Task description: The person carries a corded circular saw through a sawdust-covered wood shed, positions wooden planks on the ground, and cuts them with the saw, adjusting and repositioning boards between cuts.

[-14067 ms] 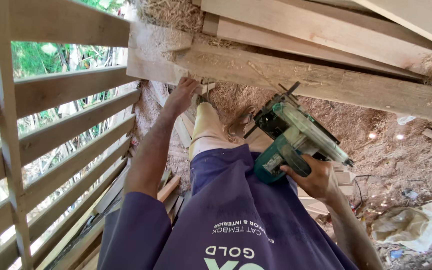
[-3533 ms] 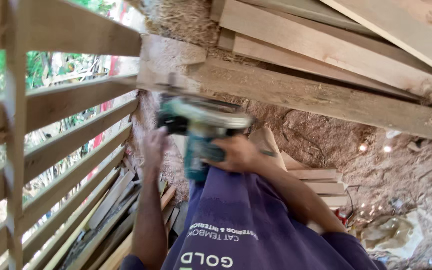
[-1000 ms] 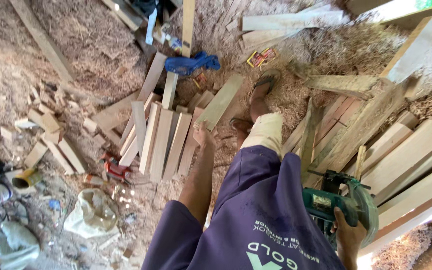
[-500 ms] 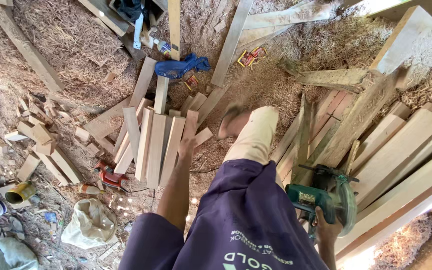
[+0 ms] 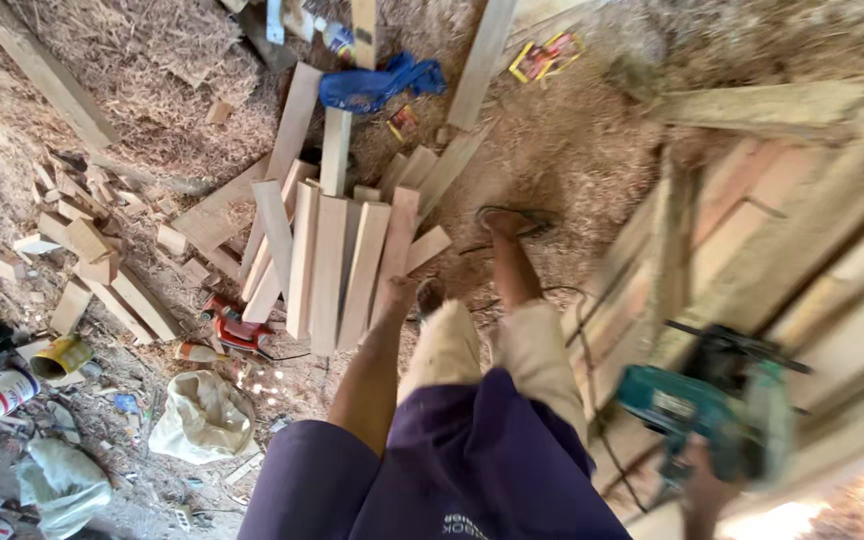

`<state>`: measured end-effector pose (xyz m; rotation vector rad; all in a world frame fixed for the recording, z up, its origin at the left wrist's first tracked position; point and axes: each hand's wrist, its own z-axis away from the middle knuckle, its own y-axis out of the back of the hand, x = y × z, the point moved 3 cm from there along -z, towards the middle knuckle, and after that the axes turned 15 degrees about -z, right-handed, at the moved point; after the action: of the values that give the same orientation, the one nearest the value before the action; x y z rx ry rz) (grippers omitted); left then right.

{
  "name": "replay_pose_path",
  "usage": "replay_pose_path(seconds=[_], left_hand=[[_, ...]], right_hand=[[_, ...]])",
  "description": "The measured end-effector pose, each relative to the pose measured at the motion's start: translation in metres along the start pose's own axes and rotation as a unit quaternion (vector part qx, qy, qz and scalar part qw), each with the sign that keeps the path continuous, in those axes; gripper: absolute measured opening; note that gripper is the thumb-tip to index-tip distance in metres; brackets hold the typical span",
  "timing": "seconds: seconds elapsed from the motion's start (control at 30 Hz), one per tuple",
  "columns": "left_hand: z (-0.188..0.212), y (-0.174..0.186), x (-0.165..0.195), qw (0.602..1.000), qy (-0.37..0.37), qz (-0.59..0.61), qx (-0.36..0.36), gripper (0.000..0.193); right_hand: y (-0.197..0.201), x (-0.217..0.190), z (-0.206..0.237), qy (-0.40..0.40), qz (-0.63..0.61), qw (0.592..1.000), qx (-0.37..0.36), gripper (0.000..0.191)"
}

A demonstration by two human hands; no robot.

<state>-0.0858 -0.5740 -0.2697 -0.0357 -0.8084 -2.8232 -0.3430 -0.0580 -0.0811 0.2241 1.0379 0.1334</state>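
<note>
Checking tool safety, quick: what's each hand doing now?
Left hand: hangs empty, grip unclear.
Right hand: closed on the teal handheld power saw.

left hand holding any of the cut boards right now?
No. The left hand hangs empty above the cut boards on the ground, while the right hand grips the teal circular saw.

right hand (image 5: 704, 492): is being cut off by the bottom edge and blurred; only part is showing below the saw grip.
saw (image 5: 714, 408): is blurring from motion; the blade and guard are not telling apart clearly.
left hand (image 5: 399, 292): is looking small and soft; the fingers are not showing clearly.
planks (image 5: 812, 240): are smearing on the right side; their edges are melting together.
torso (image 5: 432, 470): is being cut off by the bottom edge.
</note>
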Motion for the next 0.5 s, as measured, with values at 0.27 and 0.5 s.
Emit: replay_pose_path(seconds=[0.27, 0.5], left_hand=[[-0.164, 0.000, -0.012, 0.961, -0.083, -0.264, 0.021, 0.080], [-0.211, -0.015, 0.025, 0.830, -0.150, -0.536, 0.036, 0.081]], right_hand=[[0.051, 0.073, -0.031, -0.001, 0.119, 0.985, 0.126, 0.024], [0.066, 0.159, -0.042, 0.013, 0.163, 0.969, 0.186, 0.022]])
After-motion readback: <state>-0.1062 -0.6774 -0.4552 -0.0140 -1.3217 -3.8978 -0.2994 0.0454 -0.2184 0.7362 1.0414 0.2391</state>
